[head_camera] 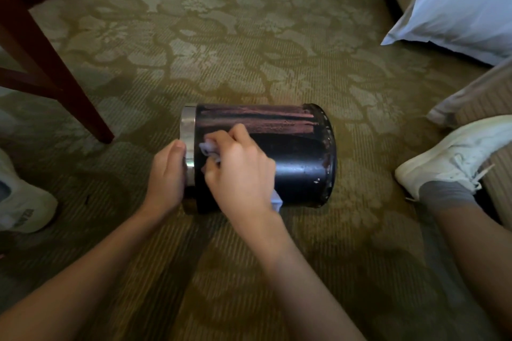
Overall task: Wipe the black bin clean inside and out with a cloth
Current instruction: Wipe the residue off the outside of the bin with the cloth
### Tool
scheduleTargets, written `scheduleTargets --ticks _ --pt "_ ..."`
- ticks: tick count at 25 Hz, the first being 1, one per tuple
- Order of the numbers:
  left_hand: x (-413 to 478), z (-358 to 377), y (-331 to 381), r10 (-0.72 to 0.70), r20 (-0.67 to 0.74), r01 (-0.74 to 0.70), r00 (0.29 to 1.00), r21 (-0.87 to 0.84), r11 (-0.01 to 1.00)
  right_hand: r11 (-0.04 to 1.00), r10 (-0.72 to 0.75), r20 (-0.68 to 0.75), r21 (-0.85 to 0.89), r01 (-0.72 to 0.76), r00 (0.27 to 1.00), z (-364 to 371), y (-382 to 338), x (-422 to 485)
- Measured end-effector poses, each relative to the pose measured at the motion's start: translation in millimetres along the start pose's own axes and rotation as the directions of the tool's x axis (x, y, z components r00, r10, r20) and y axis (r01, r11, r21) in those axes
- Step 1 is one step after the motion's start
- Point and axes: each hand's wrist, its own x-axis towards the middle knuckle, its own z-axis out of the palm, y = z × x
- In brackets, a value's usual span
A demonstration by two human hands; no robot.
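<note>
The black bin (293, 152) lies on its side on the patterned carpet, its silver rim (188, 130) pointing left and its base to the right. My left hand (166, 174) grips the rim end and holds the bin steady. My right hand (238, 169) presses a crumpled white cloth (209, 148) against the bin's outer wall, close to the rim. A corner of the cloth (277, 201) sticks out below my right wrist. The bin's opening faces away to the left, so its inside is hidden.
A dark wooden chair leg (69, 86) stands at the left. White shoes sit at the far left (25, 202) and right (454, 155). A white pillow (460, 5) lies at the upper right. Green patterned carpet (249, 36) stretches beyond the bin.
</note>
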Motion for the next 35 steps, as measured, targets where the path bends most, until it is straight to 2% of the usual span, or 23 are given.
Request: scheduleTargets --ticks 2,6,8,11,13,15,17,18,20,23,25,26,30,32,35 --pt "0 0 -2 -0.025 0.003 0.025 1.0 0.0 1.0 0.998 0.023 -0.003 -0.051 -0.023 1.0 -12 24 -2" --pt "-3 0 -4 -0.037 0.005 0.037 0.999 -0.014 0.999 0.929 0.316 -0.124 -0.162 -0.333 0.941 -55 102 -5" --pt "-6 0 -5 -0.028 0.011 0.028 1.0 -0.03 0.999 0.911 0.355 -0.171 -0.159 -0.381 0.919 -68 120 -8" --pt "-10 1 -6 -0.004 0.008 0.004 1.0 -0.06 0.998 0.889 0.397 -0.197 -0.16 -0.429 0.896 -57 103 -9" --pt "-12 2 -6 0.014 0.005 -0.013 1.0 -0.077 0.997 0.915 0.357 -0.178 -0.131 -0.382 0.917 -35 65 -8" --pt "-12 -1 -9 0.048 0.001 -0.048 0.999 -0.075 0.996 0.976 0.193 -0.077 -0.085 -0.2 0.978 -8 14 -9" --pt "-9 -4 -13 0.05 0.037 -0.047 0.998 -0.075 0.996 0.999 0.04 -0.002 -0.021 -0.04 0.999 14 -27 -13" --pt "-8 -5 -13 0.034 0.062 -0.027 0.998 -0.1 0.995 1.0 0.014 0.009 0.005 -0.014 1.0 17 -34 -12" --pt "-5 -7 -12 0.024 0.063 -0.014 0.998 -0.155 0.988 0.999 0.034 -0.005 -0.013 -0.034 0.999 7 -16 -6" --pt "-10 -5 -12 0.026 0.047 -0.018 0.999 -0.165 0.986 0.953 0.241 -0.092 -0.167 -0.253 0.966 -28 58 -2" --pt "-17 -1 -13 0.015 0.058 -0.005 0.998 -0.169 0.986 0.91 0.366 -0.156 -0.144 -0.388 0.917 -57 102 -4" --pt "-20 -1 -13 0.012 0.061 -0.001 0.998 -0.175 0.985 0.909 0.377 -0.178 -0.119 -0.4 0.909 -66 114 -6" --pt "-29 0 -15 0.048 0.046 -0.04 0.998 -0.165 0.985 0.875 0.444 -0.221 -0.101 -0.473 0.869 -57 103 -13" --pt "-34 0 -19 0.068 0.034 -0.062 0.997 -0.157 0.986 0.9 0.402 -0.207 -0.086 -0.426 0.892 -38 72 -14" --pt "-37 -2 -25 0.094 0.006 -0.093 0.996 -0.106 0.99 0.982 0.183 -0.076 -0.043 -0.186 0.98 -1 4 -25"
